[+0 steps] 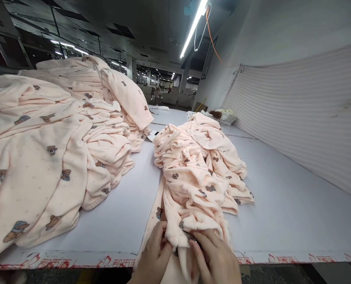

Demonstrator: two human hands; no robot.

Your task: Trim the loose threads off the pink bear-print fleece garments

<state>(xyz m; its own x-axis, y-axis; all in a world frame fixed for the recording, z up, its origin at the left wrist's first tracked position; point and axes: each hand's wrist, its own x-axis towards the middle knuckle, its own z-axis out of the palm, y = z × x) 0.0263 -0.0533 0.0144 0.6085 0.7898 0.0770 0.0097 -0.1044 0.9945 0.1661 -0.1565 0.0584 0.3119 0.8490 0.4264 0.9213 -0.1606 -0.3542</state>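
A crumpled pink fleece garment [197, 173] with small bear prints lies in a long heap down the middle of the white table [287, 205], its near end hanging over the front edge. My left hand [153, 256] pinches the fabric at that near end, fingers closed on it. My right hand [215, 256] sits just to the right, fingers curled on the same fabric, with a small dark metal object [190, 237] showing between the fingers; I cannot make out what it is.
A tall stack of the same pink bear-print fleece [54, 146] fills the table's left side. A white corrugated wall [305, 114] borders the right. Folded light items [225, 115] lie at the far end. The table's front edge carries red printed tape [296, 258].
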